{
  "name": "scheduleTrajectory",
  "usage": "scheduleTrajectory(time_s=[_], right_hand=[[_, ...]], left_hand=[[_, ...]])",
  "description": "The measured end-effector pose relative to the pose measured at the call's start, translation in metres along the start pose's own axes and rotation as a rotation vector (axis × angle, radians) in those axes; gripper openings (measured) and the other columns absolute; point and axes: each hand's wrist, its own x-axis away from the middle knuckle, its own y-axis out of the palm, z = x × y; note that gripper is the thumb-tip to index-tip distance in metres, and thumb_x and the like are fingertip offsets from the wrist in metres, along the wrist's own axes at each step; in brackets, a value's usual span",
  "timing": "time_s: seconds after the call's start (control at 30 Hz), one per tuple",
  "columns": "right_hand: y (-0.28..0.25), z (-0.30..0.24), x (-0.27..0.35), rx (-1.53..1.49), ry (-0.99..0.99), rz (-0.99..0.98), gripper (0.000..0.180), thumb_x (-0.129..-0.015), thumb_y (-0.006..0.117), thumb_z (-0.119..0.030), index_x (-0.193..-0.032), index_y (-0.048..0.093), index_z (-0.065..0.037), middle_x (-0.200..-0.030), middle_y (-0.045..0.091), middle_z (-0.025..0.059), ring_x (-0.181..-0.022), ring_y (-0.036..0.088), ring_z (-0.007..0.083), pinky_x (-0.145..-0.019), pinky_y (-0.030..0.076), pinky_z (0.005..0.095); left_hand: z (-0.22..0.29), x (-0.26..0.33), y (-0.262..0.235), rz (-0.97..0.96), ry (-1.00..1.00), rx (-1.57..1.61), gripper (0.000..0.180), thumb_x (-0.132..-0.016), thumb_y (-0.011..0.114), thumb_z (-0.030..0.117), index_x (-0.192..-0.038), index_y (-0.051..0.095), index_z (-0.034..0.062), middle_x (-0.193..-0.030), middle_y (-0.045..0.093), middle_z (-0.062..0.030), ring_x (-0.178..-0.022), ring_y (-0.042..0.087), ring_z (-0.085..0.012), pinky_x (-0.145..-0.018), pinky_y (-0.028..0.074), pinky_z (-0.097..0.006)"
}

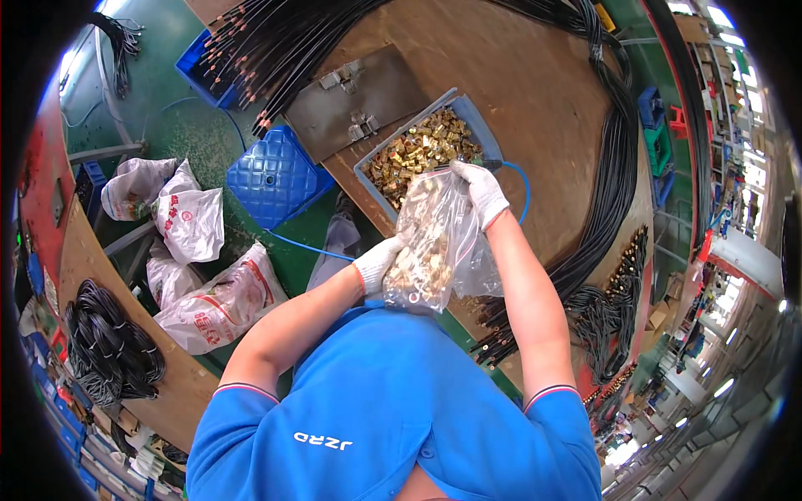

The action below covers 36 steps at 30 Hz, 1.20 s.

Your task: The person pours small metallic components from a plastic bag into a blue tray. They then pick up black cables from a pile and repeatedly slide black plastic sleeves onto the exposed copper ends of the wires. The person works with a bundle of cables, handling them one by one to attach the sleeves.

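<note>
Bag (428,238) of small parts is at the near side of the bin (476,125), in front of the torso, seemingly across the table (535,108) edge. Right hand (482,192) pinches its upper edge; left hand (378,265) grips its lower left side, some fingers hidden.

Risks: thin plastic could slip through gloves or tear under load; parts would then drop off the table edge. Careless tipping could spill some outside the bin or mix them with the brass fittings (433,138). Blue hose (526,188) by the right wrist could snag.

Edges: bin rim just beyond the bag; plate (359,96) hems in the left. Most room: tabletop right of bin, up to the cables (606,167).
</note>
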Motion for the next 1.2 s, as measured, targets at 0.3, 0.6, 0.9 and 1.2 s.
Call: scheduleTrajectory(time_s=[0.3,0.6,0.9,1.2], right_hand=[[-0.010,-0.008,-0.031,-0.193,0.151,0.059,0.023,-0.103,0.062,-0.022,-0.103,0.074,-0.003,-0.092,0.076,0.0107,-0.079,0.073,0.0240,-0.073,0.062,0.0380],[0.002,-0.051,-0.044,-0.112,0.239,0.094,0.020,-0.100,0.070,-0.028,-0.092,0.073,-0.010,-0.082,0.072,0.0049,-0.070,0.066,0.0193,-0.063,0.055,0.0346],[-0.009,-0.072,-0.047,-0.217,0.345,-0.034,0.032,-0.101,0.063,-0.032,-0.108,0.074,-0.003,-0.102,0.078,0.0141,-0.090,0.075,0.0285,-0.082,0.062,0.0435],[-0.016,-0.057,-0.050,-0.206,0.393,-0.056,0.039,-0.104,0.058,-0.034,-0.114,0.073,0.000,-0.103,0.078,0.0174,-0.090,0.075,0.0324,-0.087,0.061,0.0471]], left_hand=[[0.029,0.019,0.069,0.002,-0.022,-0.037,0.054,-0.106,0.060,0.047,-0.141,0.061,0.0072,-0.133,0.071,-0.0134,-0.111,0.073,-0.0256,-0.098,0.060,-0.044],[0.045,0.015,0.124,0.032,0.065,-0.084,0.049,-0.102,0.067,0.042,-0.138,0.061,0.0102,-0.122,0.074,-0.0106,-0.105,0.074,-0.0233,-0.092,0.062,-0.043],[0.056,0.021,0.151,0.163,0.032,-0.134,0.035,-0.101,0.068,0.038,-0.125,0.066,0.0124,-0.110,0.075,-0.0055,-0.093,0.074,-0.0204,-0.082,0.063,-0.040],[0.040,0.041,0.163,0.216,0.050,-0.017,0.032,-0.101,0.068,0.035,-0.124,0.068,0.0111,-0.110,0.074,-0.0056,-0.092,0.072,-0.0180,-0.079,0.060,-0.036]])
